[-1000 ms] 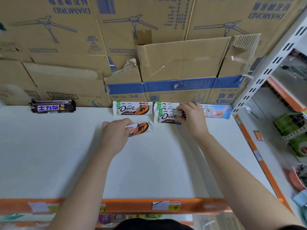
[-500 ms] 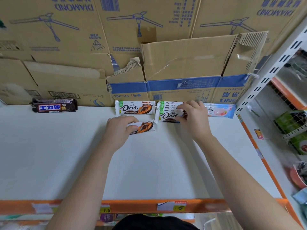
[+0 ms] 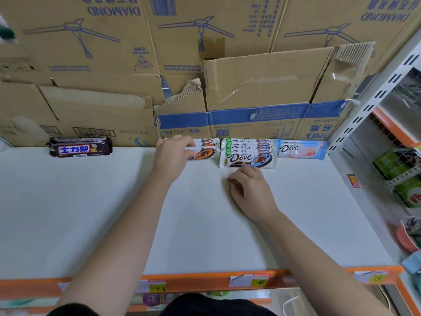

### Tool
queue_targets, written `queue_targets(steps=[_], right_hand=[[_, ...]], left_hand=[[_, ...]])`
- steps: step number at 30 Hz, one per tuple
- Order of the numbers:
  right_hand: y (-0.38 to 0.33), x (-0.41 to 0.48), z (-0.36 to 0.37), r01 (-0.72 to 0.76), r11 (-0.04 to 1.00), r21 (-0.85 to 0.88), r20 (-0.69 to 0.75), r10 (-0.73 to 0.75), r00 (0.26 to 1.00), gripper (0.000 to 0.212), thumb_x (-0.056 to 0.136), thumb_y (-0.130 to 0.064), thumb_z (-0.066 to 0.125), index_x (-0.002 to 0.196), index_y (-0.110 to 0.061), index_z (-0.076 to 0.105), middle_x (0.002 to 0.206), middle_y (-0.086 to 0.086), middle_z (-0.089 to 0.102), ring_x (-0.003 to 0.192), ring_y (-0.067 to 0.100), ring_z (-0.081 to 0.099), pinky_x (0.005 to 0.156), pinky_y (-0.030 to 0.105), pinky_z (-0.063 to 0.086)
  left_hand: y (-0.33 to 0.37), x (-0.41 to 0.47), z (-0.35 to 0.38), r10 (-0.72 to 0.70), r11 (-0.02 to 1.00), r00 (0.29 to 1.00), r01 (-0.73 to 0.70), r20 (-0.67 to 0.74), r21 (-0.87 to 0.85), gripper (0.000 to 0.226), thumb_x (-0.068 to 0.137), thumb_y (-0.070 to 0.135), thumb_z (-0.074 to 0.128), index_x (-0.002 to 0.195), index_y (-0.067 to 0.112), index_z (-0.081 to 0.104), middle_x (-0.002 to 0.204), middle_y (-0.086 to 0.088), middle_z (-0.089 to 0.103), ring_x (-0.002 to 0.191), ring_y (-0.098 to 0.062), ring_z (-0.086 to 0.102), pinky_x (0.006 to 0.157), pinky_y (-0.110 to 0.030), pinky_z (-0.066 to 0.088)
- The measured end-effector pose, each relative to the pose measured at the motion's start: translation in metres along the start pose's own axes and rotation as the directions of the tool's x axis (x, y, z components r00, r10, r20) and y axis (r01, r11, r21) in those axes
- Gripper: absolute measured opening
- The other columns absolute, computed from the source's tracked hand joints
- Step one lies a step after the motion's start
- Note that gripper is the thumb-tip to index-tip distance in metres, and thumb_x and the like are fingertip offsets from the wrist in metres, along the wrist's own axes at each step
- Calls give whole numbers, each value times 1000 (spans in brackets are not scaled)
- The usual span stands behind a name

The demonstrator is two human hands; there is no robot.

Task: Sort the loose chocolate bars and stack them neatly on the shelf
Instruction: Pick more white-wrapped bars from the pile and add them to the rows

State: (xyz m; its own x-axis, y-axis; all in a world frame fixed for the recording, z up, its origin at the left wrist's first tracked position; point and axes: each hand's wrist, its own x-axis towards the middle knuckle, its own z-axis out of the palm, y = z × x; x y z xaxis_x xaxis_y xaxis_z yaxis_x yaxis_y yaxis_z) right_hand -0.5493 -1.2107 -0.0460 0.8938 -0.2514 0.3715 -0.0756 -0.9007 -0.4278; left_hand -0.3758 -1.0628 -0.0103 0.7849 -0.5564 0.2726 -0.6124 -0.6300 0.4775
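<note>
On the white shelf (image 3: 91,213), my left hand (image 3: 173,157) is shut on an orange-swirl Dove bar (image 3: 204,153) that lies on top of a matching bar against the cardboard at the back. Right beside it stands a stack of several blue-swirl Dove bars (image 3: 247,156). My right hand (image 3: 250,192) rests on the shelf just in front of that stack, fingers curled and holding nothing. A pale blue and pink Dove bar (image 3: 300,150) lies to the right of the stack. A small stack of dark Snickers bars (image 3: 79,148) sits at the far left.
Cardboard boxes (image 3: 262,87) wall off the back of the shelf. An orange front rail (image 3: 205,281) carries price tags. A white slotted upright (image 3: 376,94) bounds the right side, with wire baskets of green packs (image 3: 401,165) beyond it.
My left hand has carried the loose orange-swirl bar back onto the matching bar at the rear. My right hand has let go of the blue-swirl stack and drawn back toward me.
</note>
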Motion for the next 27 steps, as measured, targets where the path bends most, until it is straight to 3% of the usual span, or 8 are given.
queue_targets(steps=[3, 9, 13, 17, 23, 27], right_hand=[[0, 0, 2, 1, 1000, -19, 0, -1, 1000, 11, 83, -10, 57, 90, -11, 65, 87, 4, 59, 81, 27, 50, 71, 37, 45], [0, 0, 2, -6, 1000, -29, 13, 6, 1000, 12, 83, -13, 55, 90, -12, 64, 87, 4, 58, 81, 26, 49, 71, 36, 44], [0, 1, 2, -17, 999, -27, 21, 18, 1000, 17, 84, -18, 50, 91, -12, 64, 88, 2, 58, 82, 25, 49, 72, 36, 44], [0, 1, 2, -27, 999, -18, 18, 28, 999, 12, 82, -14, 54, 90, -12, 64, 88, 2, 58, 81, 25, 49, 71, 35, 44], [-1, 1, 2, -34, 999, -13, 29, 34, 999, 12, 83, -14, 54, 90, -12, 63, 88, 2, 58, 81, 25, 48, 72, 36, 43], [-1, 1, 2, -30, 999, -17, 29, 30, 999, 13, 83, -14, 53, 90, -12, 64, 88, 3, 58, 81, 25, 48, 72, 35, 43]], left_hand=[[-1, 4, 6, 37, 998, 999, -37, 6, 42, 11, 79, 20, 69, 89, 18, 67, 91, -2, 63, 91, -24, 54, 74, -31, 24], [-6, 7, 6, 54, 996, 999, -54, 0, -74, 10, 74, 15, 72, 84, 13, 71, 83, -4, 60, 84, -26, 54, 74, -37, 42], [-5, 12, 3, 51, 997, 999, -50, 13, -52, 9, 74, 17, 72, 84, 16, 71, 85, -3, 63, 86, -25, 55, 78, -42, 43], [-4, 10, 8, 38, 999, 997, -39, -65, -16, 19, 71, 17, 76, 88, 13, 69, 88, -5, 65, 86, -26, 53, 75, -40, 42], [-4, 15, 5, 46, 997, 998, -49, -53, -66, 5, 73, 13, 72, 77, 10, 72, 80, -7, 66, 81, -27, 57, 76, -41, 45], [-2, 17, 6, 60, 992, 997, -54, -49, 112, 12, 79, 20, 69, 89, 13, 72, 92, -6, 64, 92, -28, 54, 85, -39, 35]])
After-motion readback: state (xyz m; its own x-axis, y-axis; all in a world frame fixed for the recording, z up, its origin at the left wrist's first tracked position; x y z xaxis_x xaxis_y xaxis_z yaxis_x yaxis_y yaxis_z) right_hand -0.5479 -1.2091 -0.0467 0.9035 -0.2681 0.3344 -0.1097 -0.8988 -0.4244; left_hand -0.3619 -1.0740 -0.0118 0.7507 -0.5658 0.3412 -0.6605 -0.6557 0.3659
